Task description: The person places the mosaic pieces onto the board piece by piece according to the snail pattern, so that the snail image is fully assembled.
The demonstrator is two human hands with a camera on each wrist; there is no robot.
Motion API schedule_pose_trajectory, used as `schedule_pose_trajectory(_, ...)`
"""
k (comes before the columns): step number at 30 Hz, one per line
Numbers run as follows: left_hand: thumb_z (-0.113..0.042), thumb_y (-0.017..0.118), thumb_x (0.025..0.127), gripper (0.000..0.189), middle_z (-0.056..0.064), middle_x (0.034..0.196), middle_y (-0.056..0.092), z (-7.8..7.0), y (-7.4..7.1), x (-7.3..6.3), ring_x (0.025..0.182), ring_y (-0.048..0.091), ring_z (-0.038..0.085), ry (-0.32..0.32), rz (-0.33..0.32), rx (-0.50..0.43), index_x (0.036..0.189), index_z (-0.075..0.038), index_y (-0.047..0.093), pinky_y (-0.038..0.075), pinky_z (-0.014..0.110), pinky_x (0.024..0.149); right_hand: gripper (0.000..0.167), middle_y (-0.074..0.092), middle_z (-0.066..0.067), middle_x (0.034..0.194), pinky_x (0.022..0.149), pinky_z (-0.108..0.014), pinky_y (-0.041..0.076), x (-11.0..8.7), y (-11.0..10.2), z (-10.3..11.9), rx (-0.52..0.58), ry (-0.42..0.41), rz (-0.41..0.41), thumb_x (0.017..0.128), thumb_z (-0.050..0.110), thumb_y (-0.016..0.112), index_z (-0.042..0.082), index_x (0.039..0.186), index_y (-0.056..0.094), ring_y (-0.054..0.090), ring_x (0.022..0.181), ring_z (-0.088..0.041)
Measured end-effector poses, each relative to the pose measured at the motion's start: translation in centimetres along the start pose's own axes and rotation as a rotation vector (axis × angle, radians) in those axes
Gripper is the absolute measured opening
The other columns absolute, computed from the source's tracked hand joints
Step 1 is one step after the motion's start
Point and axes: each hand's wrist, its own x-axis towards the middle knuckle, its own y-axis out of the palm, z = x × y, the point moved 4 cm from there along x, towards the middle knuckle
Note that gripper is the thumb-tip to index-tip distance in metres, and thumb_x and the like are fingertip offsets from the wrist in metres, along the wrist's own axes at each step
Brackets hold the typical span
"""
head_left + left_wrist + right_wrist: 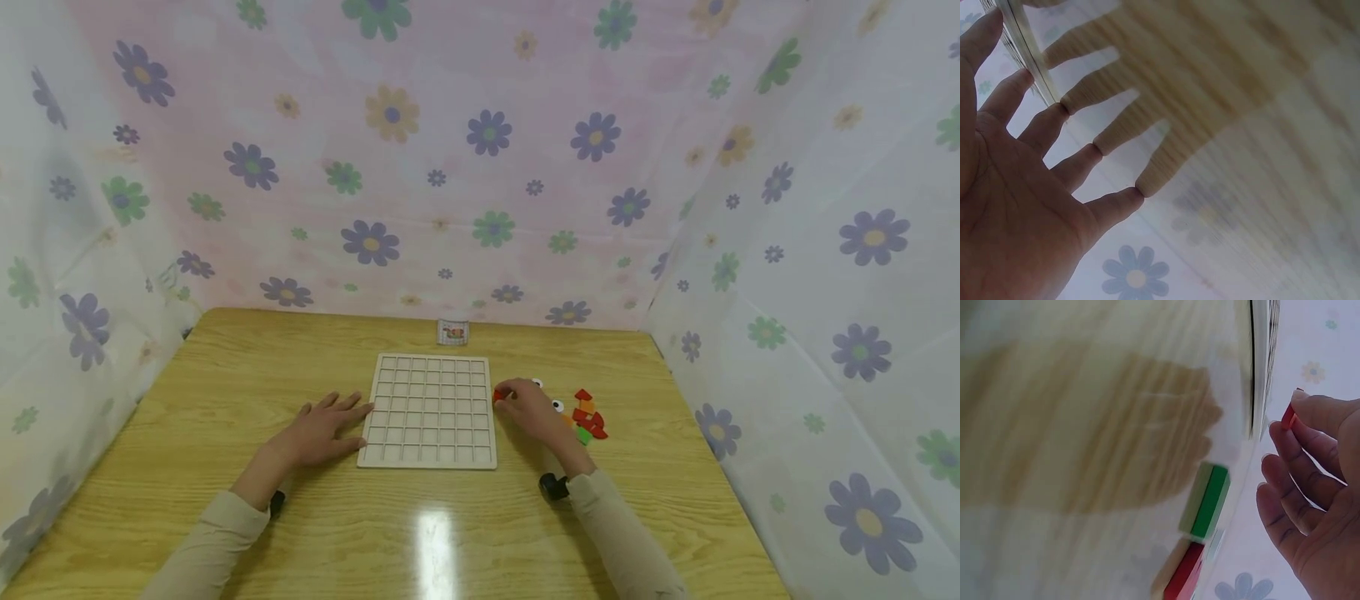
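Note:
A pale wooden grid board (431, 410) with rows of square cells lies flat on the table. My left hand (322, 431) rests spread on the tabletop, its fingertips right at the board's left edge. In the left wrist view the left hand's fingers (1041, 131) are straight and touch the glossy surface. Just past the board's right edge, my right hand (531, 408) pinches a small red piece (498, 395) between thumb and fingers. The right wrist view shows this red piece (1289, 415) raised off the table at the fingertips.
To the right lie several red, orange and green pieces (588, 421) in a loose cluster. Round eye pieces (557, 406) sit beside the right hand. A small picture card (452, 332) lies behind the board. Flowered curtains (420, 167) enclose the wooden table (337, 533) at the back and sides.

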Motion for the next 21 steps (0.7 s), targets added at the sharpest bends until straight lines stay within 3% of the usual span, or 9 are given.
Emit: schedule_pose_trajectory(21, -0.043, 0.064, 0.1, 0.063, 0.024, 0.159, 0.038, -0.1, -0.2, 0.0, 0.143, 0.028, 0.06, 0.013, -0.01, 0.0, 0.153, -0.012, 0.048, 0.021, 0.085, 0.102, 0.021, 0.072, -0.004, 0.108, 0.082, -0.036, 0.055, 3.3, 1.7, 2.0, -0.105, -0.088, 0.109, 0.098, 0.022, 0.071, 0.01, 0.115, 0.073, 0.065, 0.094, -0.018)
